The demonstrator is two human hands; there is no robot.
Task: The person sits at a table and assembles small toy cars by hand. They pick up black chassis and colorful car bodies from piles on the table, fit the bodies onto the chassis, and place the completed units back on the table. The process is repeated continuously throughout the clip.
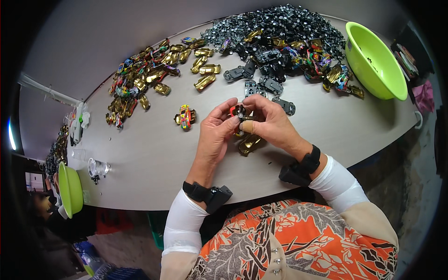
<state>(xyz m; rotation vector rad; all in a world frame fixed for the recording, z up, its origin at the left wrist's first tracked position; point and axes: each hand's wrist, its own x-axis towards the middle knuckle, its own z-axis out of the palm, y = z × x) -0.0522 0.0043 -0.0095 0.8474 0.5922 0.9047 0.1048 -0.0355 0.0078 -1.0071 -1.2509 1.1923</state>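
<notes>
Both hands meet over the middle of the table. My left hand (216, 130) is closed on a small toy car (238, 112) with red and black parts and a wheel showing. My right hand (275, 127) grips the same car from the other side, a tan bandage or finger cover on its thumb. Fingers hide much of the car. Just below them, a gold car body (248, 145) lies on the table. Left of my hands sits a multicoloured toy car (186, 117) touching gold pieces. Beyond my fingers lie several dark grey car bases (270, 85).
Gold and coloured car bodies (154, 72) spread along the far left. A big heap of small black and silver parts (284, 25) covers the back. A lime-green basin (400, 84) stands at the right; another green basin (70, 191) and a clear cup (96, 167) are at the left.
</notes>
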